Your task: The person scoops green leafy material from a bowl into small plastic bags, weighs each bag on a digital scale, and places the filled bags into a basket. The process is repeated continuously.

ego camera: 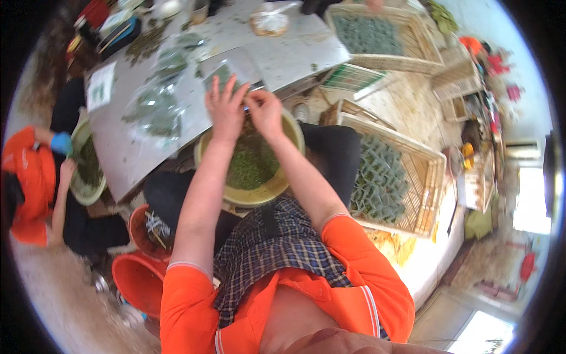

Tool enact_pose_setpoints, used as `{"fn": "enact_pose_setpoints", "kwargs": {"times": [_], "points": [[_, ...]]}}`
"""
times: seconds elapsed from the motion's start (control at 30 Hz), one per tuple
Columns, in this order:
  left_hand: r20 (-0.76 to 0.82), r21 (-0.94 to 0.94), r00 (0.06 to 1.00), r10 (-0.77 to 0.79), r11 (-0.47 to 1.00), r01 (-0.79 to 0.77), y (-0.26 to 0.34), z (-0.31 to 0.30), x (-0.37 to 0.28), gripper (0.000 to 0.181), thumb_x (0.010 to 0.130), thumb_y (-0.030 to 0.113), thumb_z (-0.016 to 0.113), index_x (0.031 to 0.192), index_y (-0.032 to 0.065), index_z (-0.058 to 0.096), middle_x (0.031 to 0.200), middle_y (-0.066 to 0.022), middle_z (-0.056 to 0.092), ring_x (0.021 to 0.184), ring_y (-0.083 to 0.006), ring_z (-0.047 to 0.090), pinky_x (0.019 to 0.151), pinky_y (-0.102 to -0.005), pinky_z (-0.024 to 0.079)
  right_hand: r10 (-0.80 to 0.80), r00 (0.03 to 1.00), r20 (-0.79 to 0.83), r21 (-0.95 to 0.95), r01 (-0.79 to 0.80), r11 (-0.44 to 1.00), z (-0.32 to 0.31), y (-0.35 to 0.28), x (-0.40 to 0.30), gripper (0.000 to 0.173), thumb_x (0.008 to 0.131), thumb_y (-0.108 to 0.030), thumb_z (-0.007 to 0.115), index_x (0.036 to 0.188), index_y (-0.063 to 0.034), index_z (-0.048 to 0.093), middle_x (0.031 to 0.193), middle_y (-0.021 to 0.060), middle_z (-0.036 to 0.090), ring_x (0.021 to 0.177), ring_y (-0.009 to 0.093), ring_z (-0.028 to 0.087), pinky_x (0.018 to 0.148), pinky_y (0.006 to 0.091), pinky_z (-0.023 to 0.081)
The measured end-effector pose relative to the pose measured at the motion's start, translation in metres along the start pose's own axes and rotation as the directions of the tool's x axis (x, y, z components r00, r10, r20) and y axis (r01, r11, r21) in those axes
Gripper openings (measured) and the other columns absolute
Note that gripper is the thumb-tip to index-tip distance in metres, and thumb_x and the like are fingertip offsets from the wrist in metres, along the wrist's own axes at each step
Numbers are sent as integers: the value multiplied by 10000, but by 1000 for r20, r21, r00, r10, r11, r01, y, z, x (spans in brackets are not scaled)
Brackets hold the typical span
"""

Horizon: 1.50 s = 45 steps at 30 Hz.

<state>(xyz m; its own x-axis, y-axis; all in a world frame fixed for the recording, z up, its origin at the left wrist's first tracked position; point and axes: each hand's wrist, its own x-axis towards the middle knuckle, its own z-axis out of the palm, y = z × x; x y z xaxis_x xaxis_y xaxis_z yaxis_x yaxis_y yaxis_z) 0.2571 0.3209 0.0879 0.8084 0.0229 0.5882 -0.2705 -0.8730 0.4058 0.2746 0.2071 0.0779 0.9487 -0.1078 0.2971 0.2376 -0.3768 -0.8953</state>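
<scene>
My left hand (224, 106) lies with fingers spread over a small clear plastic bag (222, 71) at the table's edge. Close beside it, my right hand (266, 113) has its thumb and fingertips drawn together. What is between the fingertips of both hands is too small and blurred to tell. Under the bag is a shiny flat tray (243, 62). Below my hands, between my knees, stands a yellowish basin (294, 146) holding chopped green plant matter (247, 168).
Filled clear bags (157, 108) lie on the metal table (300, 57). Crates (424, 194) (398, 64) of small green packets stand right and far right. At left, a person in orange (28, 190) works over another basin (76, 188). Red buckets (137, 278) are by my left leg.
</scene>
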Motion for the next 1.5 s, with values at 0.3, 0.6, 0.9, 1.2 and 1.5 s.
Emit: {"fn": "enact_pose_setpoints", "kwargs": {"times": [0.3,0.6,0.9,1.2,1.5], "points": [[-55,-111,998,35,993,-40,-1,16,9,269,746,46,627,982,171,665,1102,23,627,1185,-228,490,1031,-444,299,186,976,110,121,-199,972,-8,9,2,160,764,-95,677,880,-1,619,727,96,638,663,156,617,626,294,492],[-104,-209,994,18,977,-39,-5,12,11,257,689,-1,603,906,126,657,997,-17,642,1092,-260,531,952,-410,377,168,980,104,102,-178,979,1,21,0,115,809,-74,650,862,8,589,654,15,598,575,71,559,502,231,447],[-107,-204,994,-20,979,-3,-13,18,13,233,678,-12,595,867,117,645,955,-35,626,1060,-276,534,934,-418,390,372,839,397,185,-470,863,-25,-14,-15,78,832,-74,629,804,-18,583,635,8,592,541,69,562,483,212,445],[-75,-260,990,-122,961,98,-8,5,5,373,683,-68,571,1000,114,642,1107,-62,618,1183,-315,471,994,-432,361,429,739,519,345,-641,686,-74,-7,-68,86,861,-95,636,884,-31,583,736,15,613,609,73,587,514,199,447],[378,-649,843,-382,541,535,28,-35,-87,223,902,103,582,1120,57,602,1097,-47,628,975,-163,592,798,-302,505,395,715,577,229,-605,762,-85,-3,-92,111,851,-114,650,882,-17,608,735,26,622,636,81,590,564,225,463]]}}
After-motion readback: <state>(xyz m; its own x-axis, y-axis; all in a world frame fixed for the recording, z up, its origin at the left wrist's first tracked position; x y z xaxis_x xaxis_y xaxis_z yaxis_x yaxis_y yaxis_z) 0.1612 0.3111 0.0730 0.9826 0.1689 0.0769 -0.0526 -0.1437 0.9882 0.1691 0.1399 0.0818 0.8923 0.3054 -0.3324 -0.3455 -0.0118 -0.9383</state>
